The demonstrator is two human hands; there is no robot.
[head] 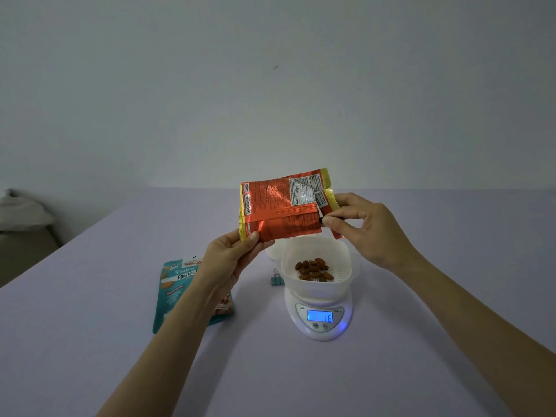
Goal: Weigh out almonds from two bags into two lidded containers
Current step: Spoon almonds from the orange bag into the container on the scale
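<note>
An orange foil bag point(276, 206) with yellow edges hangs in the air above a white container point(319, 284). My left hand point(231, 254) pinches the bag's lower left corner. My right hand point(361, 224) grips its right end, where the foil is folded and a small dark object shows between my fingers. Several almonds point(314, 269) lie in the container, which stands on a white digital scale point(320, 319) whose blue display reads 16. A teal almond bag point(180, 290) lies flat on the table to the left, partly behind my left forearm.
A small teal binder clip point(276, 279) lies just left of the scale. Another white object point(272, 251) sits behind the container, mostly hidden by the orange bag. The lilac table point(421, 341) reaches back to a plain wall. A pale cushion point(21, 212) rests at far left.
</note>
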